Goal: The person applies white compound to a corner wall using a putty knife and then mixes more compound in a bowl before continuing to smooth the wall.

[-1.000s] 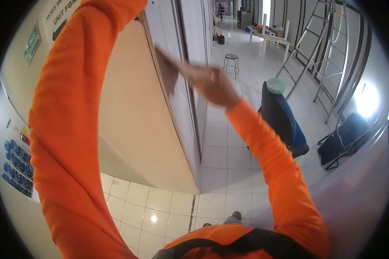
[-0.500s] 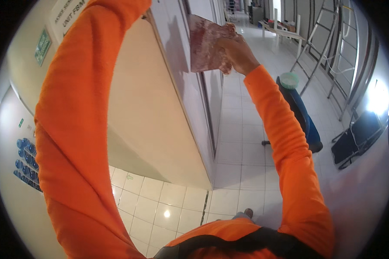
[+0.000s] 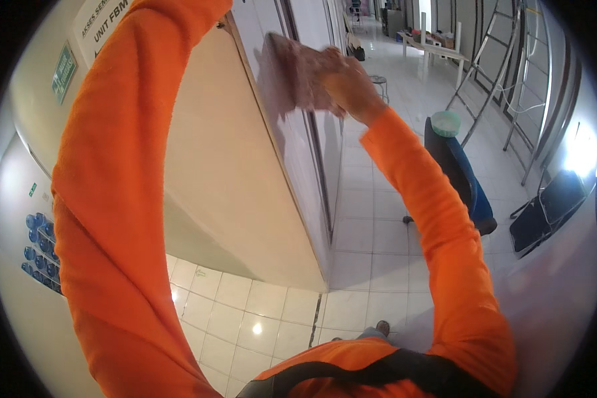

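My right hand point(image 3: 355, 89) is raised and closed on a putty spreader point(image 3: 286, 69), a flat, squarish blade with reddish-brown stains and a lumpy, crusted edge near my fingers. Motion blurs it a little. The spreader is up against, or very close to, the whitish face of the wall point(image 3: 298, 156); contact cannot be made out. My left arm point(image 3: 116, 166), in an orange sleeve, reaches up past the top edge of the picture, so that hand is out of sight. Below my right hand, a light green tub point(image 3: 446, 123) with whitish contents rests on a blue chair point(image 3: 471, 182).
A metal stepladder point(image 3: 494, 60) stands to the right, with a folded dark chair point(image 3: 554, 209) nearby. Farther back is a white table point(image 3: 438, 50) holding things. The wall's corner edge point(image 3: 282, 166) runs down to the tiled floor point(image 3: 245, 325). Blue water bottles point(image 3: 41, 249) fill a rack at left.
My right hand has moved left with the spreader, toward the wall, and the blade has tilted. My left arm has stayed nearly still.
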The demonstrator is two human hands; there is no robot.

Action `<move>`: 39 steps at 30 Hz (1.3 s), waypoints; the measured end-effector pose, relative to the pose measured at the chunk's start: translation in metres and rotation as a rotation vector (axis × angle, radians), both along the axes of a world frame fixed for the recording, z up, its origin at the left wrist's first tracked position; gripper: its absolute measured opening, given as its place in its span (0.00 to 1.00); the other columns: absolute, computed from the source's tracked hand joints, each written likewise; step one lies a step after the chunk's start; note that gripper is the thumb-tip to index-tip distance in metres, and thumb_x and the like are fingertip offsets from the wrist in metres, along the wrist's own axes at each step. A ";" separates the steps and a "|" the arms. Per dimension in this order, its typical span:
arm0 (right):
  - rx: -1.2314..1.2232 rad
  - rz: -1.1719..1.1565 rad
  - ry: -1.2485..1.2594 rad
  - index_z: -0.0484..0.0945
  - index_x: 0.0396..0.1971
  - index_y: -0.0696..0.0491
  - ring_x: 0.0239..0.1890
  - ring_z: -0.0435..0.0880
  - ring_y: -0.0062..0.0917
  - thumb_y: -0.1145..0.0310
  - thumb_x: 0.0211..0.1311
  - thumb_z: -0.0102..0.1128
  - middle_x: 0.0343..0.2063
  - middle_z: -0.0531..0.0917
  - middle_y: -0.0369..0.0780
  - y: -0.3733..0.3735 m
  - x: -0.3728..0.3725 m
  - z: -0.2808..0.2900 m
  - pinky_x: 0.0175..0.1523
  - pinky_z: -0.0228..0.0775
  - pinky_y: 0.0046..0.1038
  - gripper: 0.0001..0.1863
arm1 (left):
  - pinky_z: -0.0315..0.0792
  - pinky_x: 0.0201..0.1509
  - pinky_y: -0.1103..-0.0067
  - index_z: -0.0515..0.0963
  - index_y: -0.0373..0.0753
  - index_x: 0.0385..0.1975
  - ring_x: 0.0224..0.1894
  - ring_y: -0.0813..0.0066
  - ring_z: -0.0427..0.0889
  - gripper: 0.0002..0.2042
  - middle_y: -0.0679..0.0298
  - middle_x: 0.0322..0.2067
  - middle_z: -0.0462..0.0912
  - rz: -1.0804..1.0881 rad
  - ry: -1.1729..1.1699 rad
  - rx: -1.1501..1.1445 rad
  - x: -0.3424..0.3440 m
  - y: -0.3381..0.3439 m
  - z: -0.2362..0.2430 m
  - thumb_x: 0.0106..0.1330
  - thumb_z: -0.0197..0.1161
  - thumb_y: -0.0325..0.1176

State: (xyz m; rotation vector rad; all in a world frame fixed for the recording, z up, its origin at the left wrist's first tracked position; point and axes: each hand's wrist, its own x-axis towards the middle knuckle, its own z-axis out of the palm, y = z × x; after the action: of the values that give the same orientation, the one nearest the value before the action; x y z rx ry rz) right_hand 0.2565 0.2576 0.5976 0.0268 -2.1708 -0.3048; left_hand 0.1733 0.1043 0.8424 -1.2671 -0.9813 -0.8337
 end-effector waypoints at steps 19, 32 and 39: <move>-1.408 0.678 -0.077 0.80 0.35 0.63 0.16 0.75 0.22 0.73 0.50 0.51 0.15 0.77 0.38 -0.084 0.051 -0.010 0.25 0.68 0.26 0.14 | 0.73 0.43 0.58 0.71 0.32 0.50 0.37 0.40 0.79 0.22 0.41 0.35 0.80 0.112 0.129 0.139 -0.015 -0.009 0.009 0.73 0.39 0.46; -0.549 0.430 0.137 0.67 0.60 0.58 0.28 0.81 0.48 0.73 0.54 0.51 0.30 0.82 0.53 -0.061 -0.011 -0.030 0.37 0.73 0.41 0.29 | 0.75 0.38 0.58 0.70 0.30 0.50 0.32 0.42 0.80 0.22 0.40 0.28 0.80 0.062 -0.036 0.009 0.009 -0.001 -0.004 0.73 0.39 0.44; -0.979 0.638 -0.148 0.78 0.40 0.61 0.23 0.82 0.32 0.73 0.53 0.51 0.23 0.81 0.49 -0.059 0.057 -0.041 0.31 0.72 0.33 0.15 | 0.73 0.35 0.56 0.69 0.33 0.44 0.29 0.41 0.79 0.19 0.42 0.26 0.80 0.090 0.023 0.031 -0.003 -0.009 0.004 0.73 0.39 0.45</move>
State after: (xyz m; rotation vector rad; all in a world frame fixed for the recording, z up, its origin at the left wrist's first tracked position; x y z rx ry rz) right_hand 0.3140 0.1990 0.5563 0.1850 -2.1083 1.1400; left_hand 0.1707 0.0951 0.8463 -1.1948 -0.9968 -0.7602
